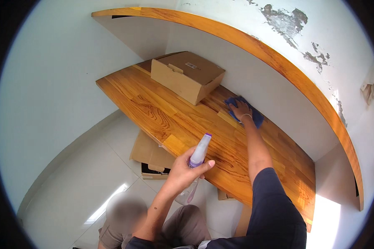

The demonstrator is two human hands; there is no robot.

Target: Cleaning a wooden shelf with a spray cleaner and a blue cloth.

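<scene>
My left hand (185,169) grips a clear spray bottle (200,151) with a white and purple spray head, held in front of the near edge of a wooden shelf board (205,133). The bottle's lower body hangs below my fingers, partly hidden by the hand. Farther off, my right hand (241,109) lies spread on a blue cloth (257,118), pressing it to the board close to the back wall. A thin band circles that wrist. Just left of the cloth, a closed cardboard box (187,73) rests on the board.
Above the board runs a curved-looking upper wooden shelf (237,40). Below it, on the tiled floor (109,162), stands an open cardboard box (152,149); another cardboard piece (224,195) shows under the edge. The wall (283,25) has peeling paint.
</scene>
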